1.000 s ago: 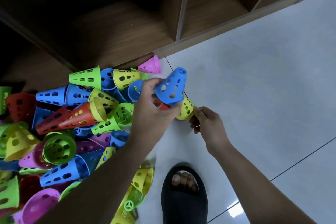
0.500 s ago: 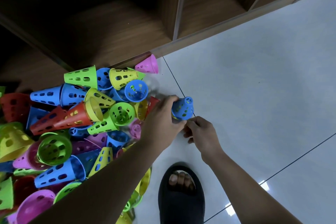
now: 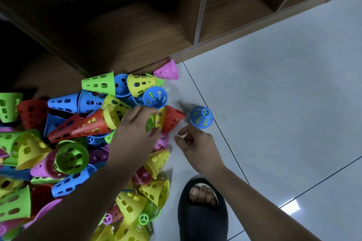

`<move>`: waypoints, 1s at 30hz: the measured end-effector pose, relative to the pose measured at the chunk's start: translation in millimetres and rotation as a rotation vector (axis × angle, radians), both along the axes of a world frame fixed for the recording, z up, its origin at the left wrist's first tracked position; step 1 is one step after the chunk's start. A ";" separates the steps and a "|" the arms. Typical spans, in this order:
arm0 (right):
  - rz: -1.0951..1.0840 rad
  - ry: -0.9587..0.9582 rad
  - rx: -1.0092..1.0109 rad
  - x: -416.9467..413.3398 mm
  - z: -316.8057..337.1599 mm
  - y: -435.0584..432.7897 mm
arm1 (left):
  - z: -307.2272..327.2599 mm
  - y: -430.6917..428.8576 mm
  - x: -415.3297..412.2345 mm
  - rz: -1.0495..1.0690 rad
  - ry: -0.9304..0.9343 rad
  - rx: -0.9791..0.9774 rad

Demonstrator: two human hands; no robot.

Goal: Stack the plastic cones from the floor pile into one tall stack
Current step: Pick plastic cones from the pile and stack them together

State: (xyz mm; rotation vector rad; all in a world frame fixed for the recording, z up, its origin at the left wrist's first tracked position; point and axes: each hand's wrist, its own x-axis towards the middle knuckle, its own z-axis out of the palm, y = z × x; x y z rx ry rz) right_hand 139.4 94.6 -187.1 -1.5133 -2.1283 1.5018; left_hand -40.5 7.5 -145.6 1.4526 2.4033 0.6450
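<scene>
A blue cone point(image 3: 201, 117) stands upright on the white floor, and yellow shows through its holes from a cone beneath it. To its left lies the pile of cones point(image 3: 74, 143) in blue, green, yellow, red and pink. My left hand point(image 3: 135, 133) reaches into the pile's right edge, with fingers and thumb curled round a yellow cone point(image 3: 159, 118) beside a red cone point(image 3: 172, 119). My right hand point(image 3: 195, 143) hovers just below the blue cone, fingers loosely curled, holding nothing.
A wooden shelf unit point(image 3: 195, 25) runs along the back, its base edge touching the pile. A pink cone point(image 3: 167, 71) lies against it. My foot in a black sandal point(image 3: 201, 207) stands at the bottom centre. White tiled floor point(image 3: 284, 103) stretches to the right.
The blue cone went down over the yellow one and now stands free on the floor. My left hand moved left into the pile; my right hand drew back slightly.
</scene>
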 end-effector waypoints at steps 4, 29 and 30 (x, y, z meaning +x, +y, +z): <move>0.103 0.017 0.006 -16.2 2.3 -12.0 | -3.5 -10.7 -14.8 -0.060 0.136 0.015; 0.188 0.169 0.421 -14.1 31.1 -19.8 | 13.7 -26.1 -31.9 0.024 0.121 0.047; 0.158 0.188 0.417 -9.2 37.9 -17.5 | 20.1 -25.6 -29.8 0.036 0.098 0.070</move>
